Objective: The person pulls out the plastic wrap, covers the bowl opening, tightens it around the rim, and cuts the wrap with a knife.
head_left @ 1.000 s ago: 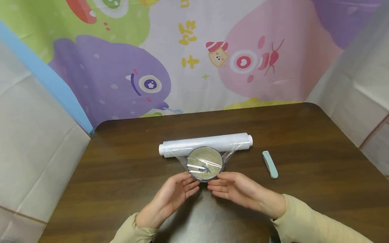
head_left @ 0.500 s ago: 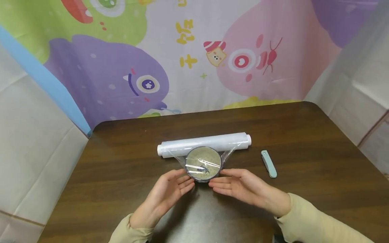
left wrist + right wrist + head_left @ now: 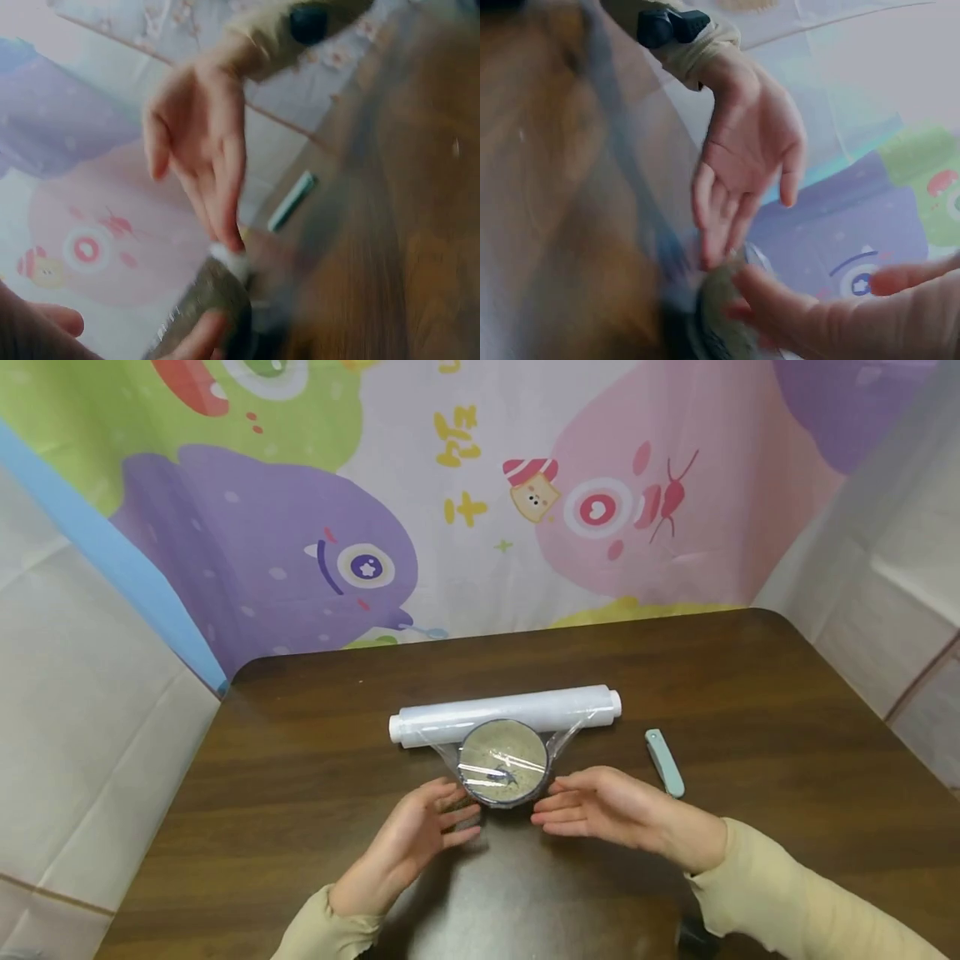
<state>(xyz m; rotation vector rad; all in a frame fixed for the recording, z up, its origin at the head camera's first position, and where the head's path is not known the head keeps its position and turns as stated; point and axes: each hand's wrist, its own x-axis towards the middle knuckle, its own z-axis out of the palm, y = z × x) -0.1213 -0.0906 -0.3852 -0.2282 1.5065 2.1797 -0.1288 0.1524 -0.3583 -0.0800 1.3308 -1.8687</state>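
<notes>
Both of my hands have drawn apart and off the near side of the bowl (image 3: 502, 760) since the earlier frame, while the bowl sits where it did, just in front of the white roll (image 3: 502, 712). Clear film (image 3: 564, 741) covers its top and runs back to the roll uncut, so I judge that a roll of that tube, or a tug, could wrinkle the cover or peel it loose; film clinging to a fingertip could do the same. My left hand (image 3: 420, 839) and right hand (image 3: 603, 810) flank the bowl, fingers spread and relaxed, gripping nothing; whether a tip grazes its wall I can't tell. Well to the right lies a teal cutter (image 3: 665, 763).
</notes>
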